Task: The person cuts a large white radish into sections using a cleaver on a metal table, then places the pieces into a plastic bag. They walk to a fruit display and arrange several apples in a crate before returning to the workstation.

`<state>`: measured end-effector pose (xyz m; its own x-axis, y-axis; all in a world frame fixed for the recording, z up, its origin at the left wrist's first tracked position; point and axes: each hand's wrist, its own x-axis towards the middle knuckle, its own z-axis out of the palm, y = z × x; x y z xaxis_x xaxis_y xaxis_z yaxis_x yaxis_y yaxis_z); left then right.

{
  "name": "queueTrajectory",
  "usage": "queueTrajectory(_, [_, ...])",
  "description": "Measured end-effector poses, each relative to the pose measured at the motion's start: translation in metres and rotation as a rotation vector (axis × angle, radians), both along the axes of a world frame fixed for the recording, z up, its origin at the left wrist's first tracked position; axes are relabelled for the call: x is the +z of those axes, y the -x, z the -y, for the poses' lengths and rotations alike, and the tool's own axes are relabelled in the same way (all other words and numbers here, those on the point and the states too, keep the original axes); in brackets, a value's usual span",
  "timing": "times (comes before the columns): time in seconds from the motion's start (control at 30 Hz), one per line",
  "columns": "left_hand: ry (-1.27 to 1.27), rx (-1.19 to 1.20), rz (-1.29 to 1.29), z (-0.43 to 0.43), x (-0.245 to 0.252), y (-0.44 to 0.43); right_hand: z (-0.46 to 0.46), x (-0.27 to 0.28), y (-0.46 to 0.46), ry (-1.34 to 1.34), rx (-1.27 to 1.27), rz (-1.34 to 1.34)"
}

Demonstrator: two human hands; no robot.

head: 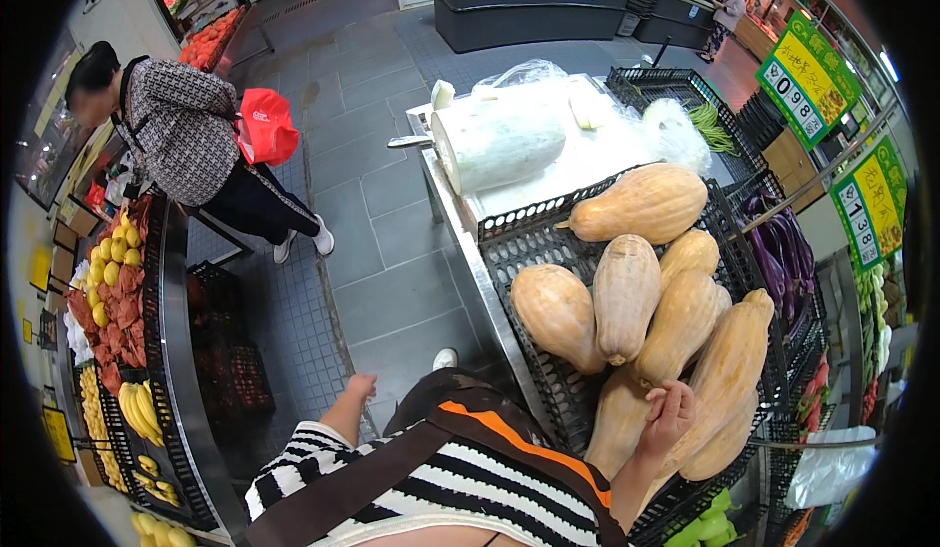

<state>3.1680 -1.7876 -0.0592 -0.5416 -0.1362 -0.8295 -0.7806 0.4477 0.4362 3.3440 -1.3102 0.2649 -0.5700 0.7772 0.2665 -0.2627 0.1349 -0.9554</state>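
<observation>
My right hand (670, 409) is raised over the tan squashes at the near end of a black plastic crate (540, 378), its fingers curled; whether it touches a squash I cannot tell. My left hand (361, 387) hangs low over the aisle floor with nothing visible in it. Several tan squashes fill the crate, one (553, 315) lying at its left side and another (639, 203) across its far end. Beyond them a large cut winter melon (499, 139) lies on a white surface, with a knife (409, 141) at the stand's left corner.
A metal-edged stand (470, 268) runs along my right, with eggplants (782, 253) and long green beans (711, 130) farther over. To my left is a fruit stand with bananas (139, 411). A person (180, 128) with a red bag (266, 127) stands beside it. Tiled aisle floor (404, 275) lies between.
</observation>
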Motion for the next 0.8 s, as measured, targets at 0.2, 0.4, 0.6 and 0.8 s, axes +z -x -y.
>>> queueTrajectory(0.2, [0.038,-0.286,0.143,0.030,-0.038,-0.035,0.004,0.003,-0.007,0.054,-0.045,-0.049])
queueTrajectory(0.4, [-0.075,-0.288,0.055,-0.024,-0.015,0.003,0.006,-0.005,-0.035,0.090,-0.143,-0.084])
queueTrajectory(0.6, [-0.132,-0.345,-0.048,-0.076,0.017,0.041,0.013,-0.015,-0.066,0.124,-0.267,-0.059])
queueTrajectory(0.8, [-0.015,-0.509,0.001,-0.082,0.006,0.041,0.018,-0.021,-0.093,0.193,-0.409,-0.066])
